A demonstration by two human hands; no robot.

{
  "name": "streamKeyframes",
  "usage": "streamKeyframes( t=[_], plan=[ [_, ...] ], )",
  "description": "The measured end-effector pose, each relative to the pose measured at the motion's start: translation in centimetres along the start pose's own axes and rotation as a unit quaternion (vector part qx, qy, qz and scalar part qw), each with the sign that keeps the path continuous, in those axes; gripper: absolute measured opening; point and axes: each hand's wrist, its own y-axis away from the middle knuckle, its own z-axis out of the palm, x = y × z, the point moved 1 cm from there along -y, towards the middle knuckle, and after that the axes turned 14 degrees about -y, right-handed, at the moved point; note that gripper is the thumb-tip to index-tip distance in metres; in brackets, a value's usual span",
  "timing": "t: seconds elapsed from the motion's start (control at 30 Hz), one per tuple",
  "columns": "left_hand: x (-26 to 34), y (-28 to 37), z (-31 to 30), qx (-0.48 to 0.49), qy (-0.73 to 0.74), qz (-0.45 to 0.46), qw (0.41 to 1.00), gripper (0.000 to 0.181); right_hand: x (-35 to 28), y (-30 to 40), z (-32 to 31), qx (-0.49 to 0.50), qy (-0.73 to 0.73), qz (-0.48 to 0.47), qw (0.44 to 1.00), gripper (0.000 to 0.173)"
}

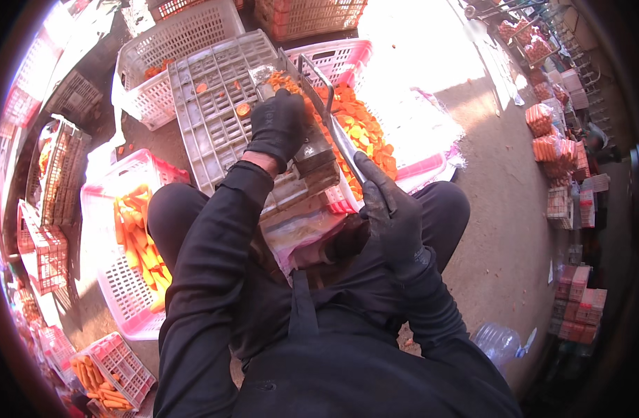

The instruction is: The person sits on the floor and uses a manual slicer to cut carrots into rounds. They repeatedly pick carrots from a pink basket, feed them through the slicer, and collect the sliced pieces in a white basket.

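My left hand (280,123), in a black glove, is curled at the near end of a slicing spot on an upturned plastic crate (210,115); whether it grips a carrot is hidden. My right hand (390,209), also gloved, is closed around the metal handle of a hinged cutter blade (345,149). The blade slants up and away from the hand, beside a wooden block (319,167). Small orange carrot pieces (283,81) lie beyond my left fingers. Sliced carrots (358,128) fill part of a pink crate right of the blade. One round slice (243,109) rests on the upturned crate.
Whole peeled carrots (136,230) lie in a pink-white crate (129,308) by my left knee. A white crate (168,42) with some carrot pieces stands behind the upturned one. More carrots (102,386) sit at lower left. A clear plastic jug (497,342) is at lower right.
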Motion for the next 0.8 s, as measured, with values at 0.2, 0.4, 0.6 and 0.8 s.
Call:
streamKeyframes(
  t=[0.2, 0.4, 0.6, 0.8],
  plan=[
    [0.3, -0.1, 0.4, 0.007, -0.025, -0.015, 1.0, 0.011, -2.2, -0.9, -0.1, -0.003, -0.026, 0.0, 1.0, 0.033],
    [0.2, 0.1, 0.6, 0.015, -0.024, -0.002, 1.0, 0.013, -0.4, -0.1, 0.8, 0.016, -0.047, -0.024, 0.998, 0.032],
    [0.7, 0.2, 0.5, -0.008, -0.028, -0.007, 1.0, 0.017, 4.5, 1.9, 1.8, 0.04, -0.027, -0.073, 0.996, 0.031],
    [0.6, -0.2, -0.2, -0.017, 0.002, -0.022, 1.0, 0.017, 9.7, 3.0, 1.8, 0.017, 0.004, -0.034, 0.999, 0.036]
  ],
)
